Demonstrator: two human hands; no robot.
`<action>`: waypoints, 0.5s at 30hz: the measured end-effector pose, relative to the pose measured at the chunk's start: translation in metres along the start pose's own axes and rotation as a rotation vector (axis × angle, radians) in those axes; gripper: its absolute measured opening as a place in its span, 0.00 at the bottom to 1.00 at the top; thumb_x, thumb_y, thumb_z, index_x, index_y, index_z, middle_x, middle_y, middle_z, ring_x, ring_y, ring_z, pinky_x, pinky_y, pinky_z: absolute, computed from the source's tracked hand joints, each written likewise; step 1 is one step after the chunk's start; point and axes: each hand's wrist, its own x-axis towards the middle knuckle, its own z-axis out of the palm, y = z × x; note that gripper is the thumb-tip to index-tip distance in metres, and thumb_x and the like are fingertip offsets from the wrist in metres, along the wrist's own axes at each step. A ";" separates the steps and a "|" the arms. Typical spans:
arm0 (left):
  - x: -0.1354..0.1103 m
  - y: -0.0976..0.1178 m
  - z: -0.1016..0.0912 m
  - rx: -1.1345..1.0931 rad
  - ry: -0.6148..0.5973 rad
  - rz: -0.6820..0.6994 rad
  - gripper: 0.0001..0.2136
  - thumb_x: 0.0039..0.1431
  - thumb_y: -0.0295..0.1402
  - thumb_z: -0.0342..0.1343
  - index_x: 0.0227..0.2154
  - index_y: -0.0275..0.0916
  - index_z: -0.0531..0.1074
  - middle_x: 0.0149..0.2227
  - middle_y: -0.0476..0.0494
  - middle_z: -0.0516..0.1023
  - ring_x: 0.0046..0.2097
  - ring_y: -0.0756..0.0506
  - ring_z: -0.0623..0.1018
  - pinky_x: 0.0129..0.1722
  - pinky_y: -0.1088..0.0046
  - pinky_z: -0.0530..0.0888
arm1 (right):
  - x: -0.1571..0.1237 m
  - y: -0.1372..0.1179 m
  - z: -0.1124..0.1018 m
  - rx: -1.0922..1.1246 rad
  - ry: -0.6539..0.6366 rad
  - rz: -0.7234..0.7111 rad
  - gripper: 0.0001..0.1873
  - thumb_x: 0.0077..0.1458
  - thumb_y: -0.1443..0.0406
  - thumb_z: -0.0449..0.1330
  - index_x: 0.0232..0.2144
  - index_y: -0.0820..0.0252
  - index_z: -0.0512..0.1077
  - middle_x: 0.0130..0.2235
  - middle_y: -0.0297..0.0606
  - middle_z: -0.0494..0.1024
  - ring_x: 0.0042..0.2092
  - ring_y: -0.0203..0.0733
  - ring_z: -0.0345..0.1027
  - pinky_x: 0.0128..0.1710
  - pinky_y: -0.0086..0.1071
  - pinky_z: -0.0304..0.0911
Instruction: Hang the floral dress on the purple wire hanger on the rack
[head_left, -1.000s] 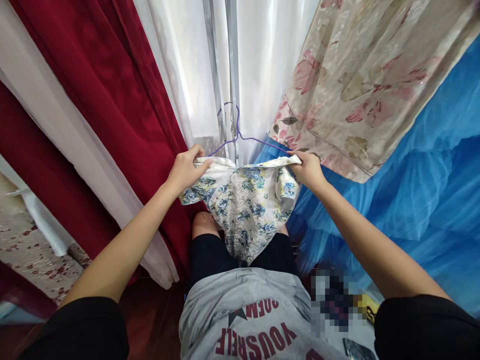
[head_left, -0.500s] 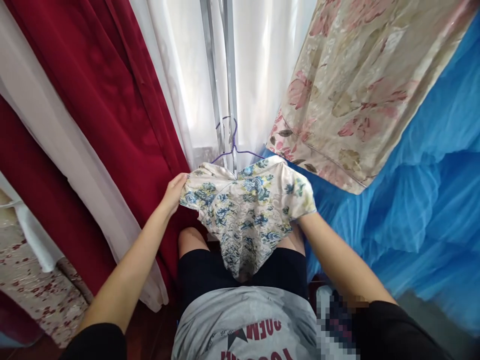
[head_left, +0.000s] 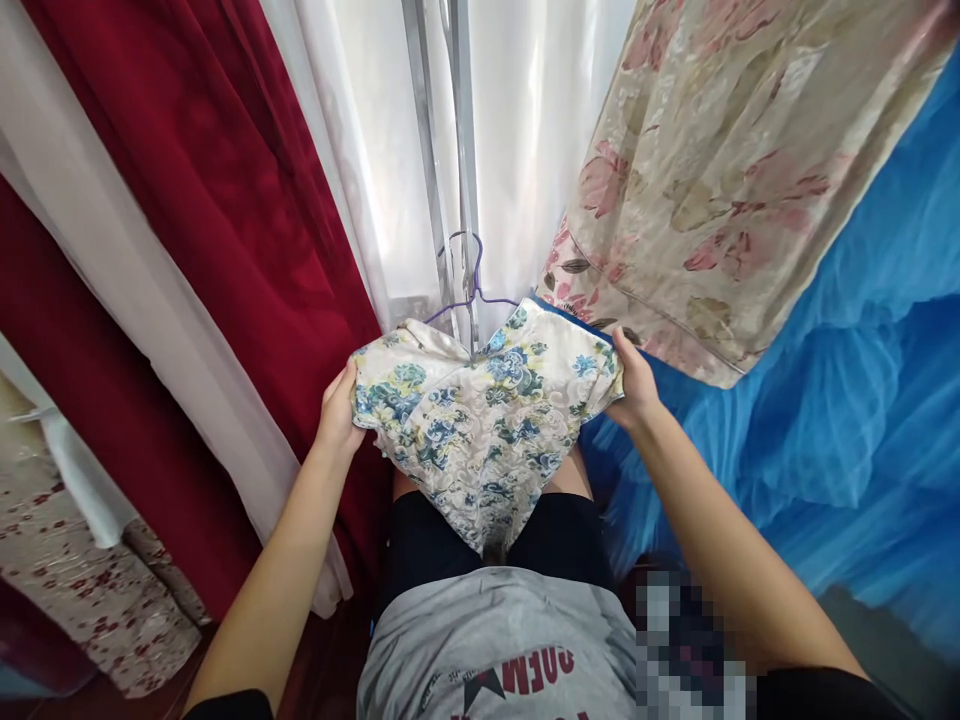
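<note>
A cream garment with blue and yellow flowers (head_left: 480,420) hangs on a purple wire hanger (head_left: 471,285) in front of me. The hanger's hook sits by a metal pole (head_left: 450,150). My left hand (head_left: 339,410) grips the garment's left sleeve edge, fingers closed on the cloth. On the other side my right hand (head_left: 636,382) grips the right sleeve edge the same way. The garment's lower end hangs down over my black shorts.
A dark red curtain (head_left: 187,200) and white sheer curtains (head_left: 525,130) hang at the left and middle. A beige floral cloth (head_left: 720,170) hangs at the upper right above blue netting (head_left: 840,400). Another patterned cloth (head_left: 82,590) lies at the lower left.
The garment's shoulders now lie spread over the hanger. Both hands have moved from the top edge down to the sleeve edges; the right hand, hidden under the cloth a moment ago, shows again.
</note>
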 end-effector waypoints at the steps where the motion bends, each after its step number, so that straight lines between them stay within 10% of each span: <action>1: -0.003 0.006 0.006 -0.028 -0.016 0.013 0.18 0.58 0.43 0.66 0.46 0.36 0.79 0.51 0.36 0.83 0.57 0.37 0.79 0.59 0.59 0.75 | -0.002 -0.007 -0.002 0.060 0.030 0.028 0.37 0.53 0.37 0.59 0.48 0.60 0.77 0.37 0.46 0.84 0.45 0.60 0.79 0.46 0.49 0.73; 7: -0.020 0.045 0.053 0.042 -0.244 0.194 0.28 0.54 0.41 0.68 0.57 0.40 0.73 0.59 0.36 0.77 0.64 0.33 0.72 0.63 0.54 0.72 | -0.015 -0.032 0.002 0.144 0.171 -0.083 0.30 0.53 0.44 0.62 0.48 0.59 0.77 0.38 0.45 0.84 0.43 0.59 0.79 0.43 0.48 0.75; 12: -0.024 0.045 0.067 0.772 -0.097 0.696 0.46 0.51 0.40 0.70 0.70 0.45 0.54 0.70 0.33 0.57 0.72 0.30 0.56 0.70 0.51 0.57 | -0.074 -0.026 0.012 0.246 0.471 -0.183 0.19 0.57 0.49 0.61 0.45 0.52 0.77 0.41 0.41 0.81 0.45 0.56 0.77 0.43 0.44 0.73; 15: -0.028 0.024 0.059 1.052 -0.164 0.877 0.39 0.55 0.37 0.67 0.68 0.46 0.57 0.68 0.33 0.59 0.71 0.29 0.56 0.71 0.47 0.52 | -0.124 -0.036 0.029 0.207 0.312 -0.193 0.20 0.58 0.45 0.61 0.38 0.52 0.78 0.32 0.40 0.77 0.34 0.49 0.72 0.33 0.39 0.68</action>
